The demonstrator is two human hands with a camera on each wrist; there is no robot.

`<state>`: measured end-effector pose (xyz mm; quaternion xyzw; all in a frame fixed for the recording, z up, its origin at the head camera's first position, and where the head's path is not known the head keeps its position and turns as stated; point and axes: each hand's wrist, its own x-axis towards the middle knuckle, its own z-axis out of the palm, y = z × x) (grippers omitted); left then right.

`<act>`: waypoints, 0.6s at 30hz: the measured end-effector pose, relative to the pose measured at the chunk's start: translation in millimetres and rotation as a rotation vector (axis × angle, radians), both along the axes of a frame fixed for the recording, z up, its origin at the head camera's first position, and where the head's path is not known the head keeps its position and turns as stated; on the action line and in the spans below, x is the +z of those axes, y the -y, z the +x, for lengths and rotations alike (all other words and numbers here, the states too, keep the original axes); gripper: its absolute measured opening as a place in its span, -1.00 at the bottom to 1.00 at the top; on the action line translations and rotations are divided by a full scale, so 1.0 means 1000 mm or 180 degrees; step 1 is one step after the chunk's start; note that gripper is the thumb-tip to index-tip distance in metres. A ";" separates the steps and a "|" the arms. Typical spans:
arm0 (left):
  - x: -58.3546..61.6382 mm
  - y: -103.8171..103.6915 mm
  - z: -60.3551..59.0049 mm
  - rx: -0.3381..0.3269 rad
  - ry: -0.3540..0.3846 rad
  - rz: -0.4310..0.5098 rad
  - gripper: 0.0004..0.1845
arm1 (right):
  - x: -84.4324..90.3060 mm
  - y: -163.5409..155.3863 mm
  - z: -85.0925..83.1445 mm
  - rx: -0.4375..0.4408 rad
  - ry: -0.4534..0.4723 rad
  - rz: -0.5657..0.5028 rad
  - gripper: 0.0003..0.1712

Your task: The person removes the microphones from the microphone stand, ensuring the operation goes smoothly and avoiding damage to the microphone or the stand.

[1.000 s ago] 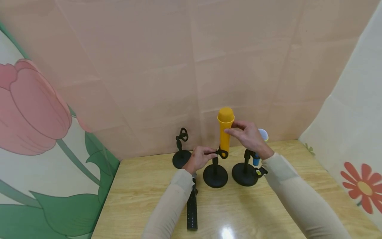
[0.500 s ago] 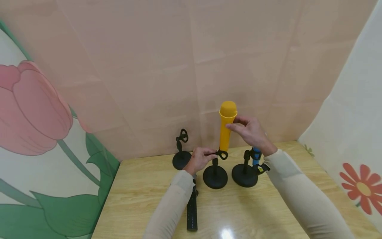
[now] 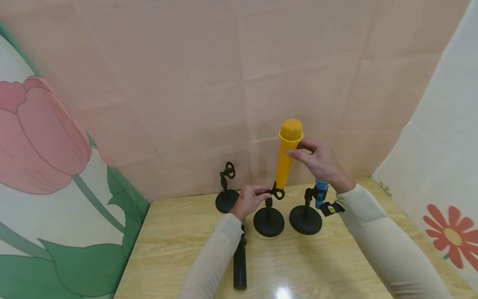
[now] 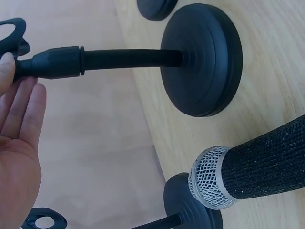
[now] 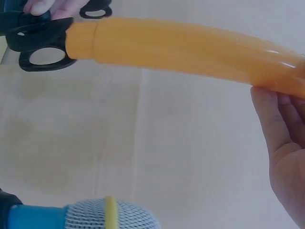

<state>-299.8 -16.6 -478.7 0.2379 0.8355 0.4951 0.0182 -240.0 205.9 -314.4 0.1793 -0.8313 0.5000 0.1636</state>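
A yellow microphone [image 3: 285, 162], with a rounded head, a flared rim below it and a smooth handle narrowing downward, is held head up, its top leaning slightly right. The right hand [image 3: 322, 160] pinches it below the rim. Its lower end meets the black clip [image 5: 53, 32] of a stand [image 3: 269, 223]; one open ring shows there, and whether the end sits inside the clip cannot be told. The stand, black all over, has a slim post and a round base resting flat towards the far middle of the wooden table [image 3: 179, 236]. The left hand [image 3: 248, 201] holds it at the clip.
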 end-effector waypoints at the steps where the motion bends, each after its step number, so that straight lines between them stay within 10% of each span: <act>1: 0.000 0.000 -0.001 -0.0004 -0.0010 -0.0011 -0.68 | 0.001 -0.001 0.001 -0.0017 -0.0030 0.0022 -0.56; 18: 0.012 -0.002 -0.014 0.0016 -0.0267 -0.0415 -0.75 | -0.015 -0.006 0.016 0.0057 0.0109 0.0140 -0.65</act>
